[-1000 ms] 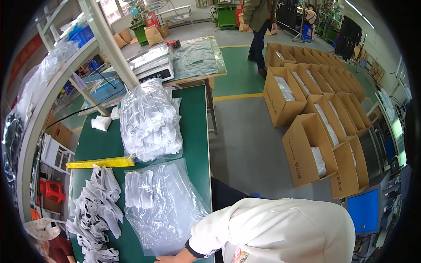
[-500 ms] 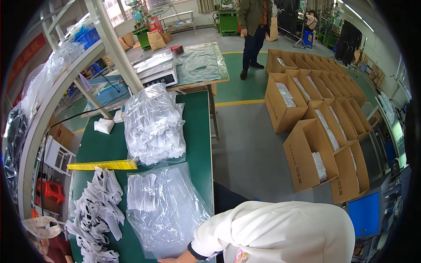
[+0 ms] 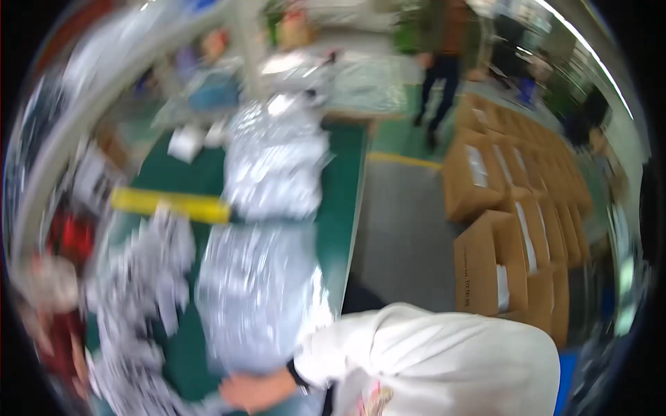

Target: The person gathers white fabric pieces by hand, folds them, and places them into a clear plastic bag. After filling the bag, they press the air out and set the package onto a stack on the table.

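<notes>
- Green table (image 3: 345, 173) stretches from the right hand (image 3: 257, 392) toward 12 o'clock, carrying everything below
- Flat clear plastic bag (image 3: 260, 298) lies at 12 o'clock from that hand; its film looks light, limp and slippery, apt to crease or slide, so a pinch at the edge nearest the hand should suit best
- Grey-white soft pieces (image 3: 132, 277) heap from 9 to 11 o'clock; they look light and floppy, hardly fragile, easiest lifted by a loose end
- Filled clear bag (image 3: 274, 159) sits beyond the flat one at 12 o'clock, probably heavier and shifting, better held from both sides
- Yellow strip (image 3: 170, 203) lies at 11 o'clock, between the heap and filled bag
- Right-hand fingers point toward 9 o'clock, just beside the heap's lower end; blur hides their spread and any grip, so I cannot tell; the left hand is out of sight
</notes>
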The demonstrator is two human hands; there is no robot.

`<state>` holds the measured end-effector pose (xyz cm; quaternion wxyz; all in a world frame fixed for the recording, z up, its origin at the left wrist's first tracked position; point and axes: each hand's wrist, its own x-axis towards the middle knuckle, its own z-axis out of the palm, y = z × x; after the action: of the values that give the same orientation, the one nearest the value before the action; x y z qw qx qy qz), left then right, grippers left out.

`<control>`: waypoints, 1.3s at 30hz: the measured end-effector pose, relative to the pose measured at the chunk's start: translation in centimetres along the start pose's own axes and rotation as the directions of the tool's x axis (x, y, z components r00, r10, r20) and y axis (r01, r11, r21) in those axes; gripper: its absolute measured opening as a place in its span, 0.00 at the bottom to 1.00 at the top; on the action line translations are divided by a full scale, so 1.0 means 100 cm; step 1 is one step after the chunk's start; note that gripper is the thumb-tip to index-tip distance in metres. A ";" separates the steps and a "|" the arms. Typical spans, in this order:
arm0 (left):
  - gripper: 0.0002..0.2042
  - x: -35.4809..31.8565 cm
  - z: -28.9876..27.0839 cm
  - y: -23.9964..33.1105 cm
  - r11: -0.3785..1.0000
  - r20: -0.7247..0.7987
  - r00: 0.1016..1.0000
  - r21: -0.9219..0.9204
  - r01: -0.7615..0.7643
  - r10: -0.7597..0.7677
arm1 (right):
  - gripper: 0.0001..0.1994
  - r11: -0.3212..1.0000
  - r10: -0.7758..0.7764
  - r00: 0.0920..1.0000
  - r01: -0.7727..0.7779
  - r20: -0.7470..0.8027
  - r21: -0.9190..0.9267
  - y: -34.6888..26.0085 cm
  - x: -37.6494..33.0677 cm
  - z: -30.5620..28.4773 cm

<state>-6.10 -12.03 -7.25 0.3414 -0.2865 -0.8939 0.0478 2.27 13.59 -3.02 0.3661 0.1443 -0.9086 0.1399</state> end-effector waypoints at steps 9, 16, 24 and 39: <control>0.18 0.084 -0.080 0.068 0.484 0.633 0.646 -0.444 0.754 -0.426 | 0.16 0.848 0.362 0.797 -0.496 0.483 0.184 0.044 0.031 -0.033; 0.13 0.073 -0.096 0.078 0.538 0.576 0.727 -0.504 0.676 -0.374 | 0.18 0.643 0.422 0.660 -0.701 0.621 0.309 0.002 0.033 -0.021; 0.19 0.089 -0.089 0.078 0.662 0.567 0.775 -0.471 0.583 -0.280 | 0.13 0.609 0.349 0.620 -0.720 0.703 0.333 -0.006 0.043 -0.027; 0.28 0.072 -0.088 0.070 0.792 0.472 0.874 -0.489 0.366 -0.112 | 0.17 0.895 -0.261 0.857 0.042 0.445 0.444 0.049 0.055 -0.013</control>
<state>-1.45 -3.24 1.68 0.0447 -0.2388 -0.9486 -0.2027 -2.47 17.68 1.06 0.0923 0.3228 -0.9054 0.2598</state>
